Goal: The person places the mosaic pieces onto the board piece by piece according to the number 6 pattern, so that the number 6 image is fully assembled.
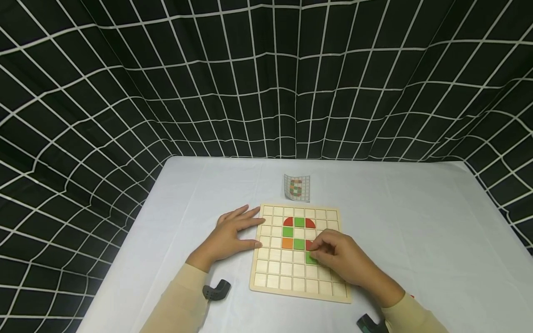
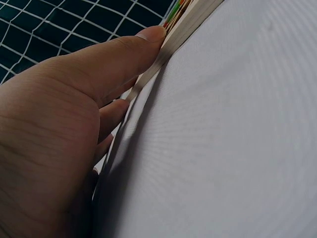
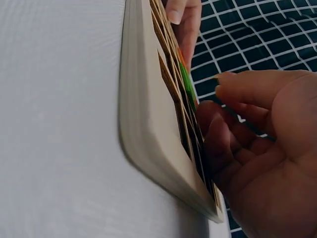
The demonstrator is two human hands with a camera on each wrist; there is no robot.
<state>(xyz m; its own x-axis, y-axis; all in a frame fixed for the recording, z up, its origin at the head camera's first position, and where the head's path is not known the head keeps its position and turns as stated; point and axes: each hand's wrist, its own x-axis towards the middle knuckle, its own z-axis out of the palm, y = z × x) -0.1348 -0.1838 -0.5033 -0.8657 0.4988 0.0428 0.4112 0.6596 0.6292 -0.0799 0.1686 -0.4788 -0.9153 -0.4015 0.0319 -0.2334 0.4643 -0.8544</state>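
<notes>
The left hand (image 1: 226, 238) lies with fingers and thumb spread, gripping nothing, its tips against the left edge of a square, pale wooden board with a raised rim and a grid of shallow cells (image 1: 286, 269). The right hand (image 1: 343, 256) is bent over the board's right half, thumb and forefinger at a small, flat, green square tile (image 1: 311, 259) – from here I can't tell whether they pinch it or merely touch it. That tile sits just below a red tile (image 1: 308, 245), partly hidden by the fingers. 3 more green tiles, 1 orange and 2 red with rounded corners lie in cells further up. A printed paper card (image 1: 297, 188) lies beyond the board on the white tablecloth (image 1: 408, 222).

The tiles look light, stiff and perhaps slick on top – best taken by 2 opposite edges. The board, likely light too, could slide on cloth, so steady it by its rim.
</notes>
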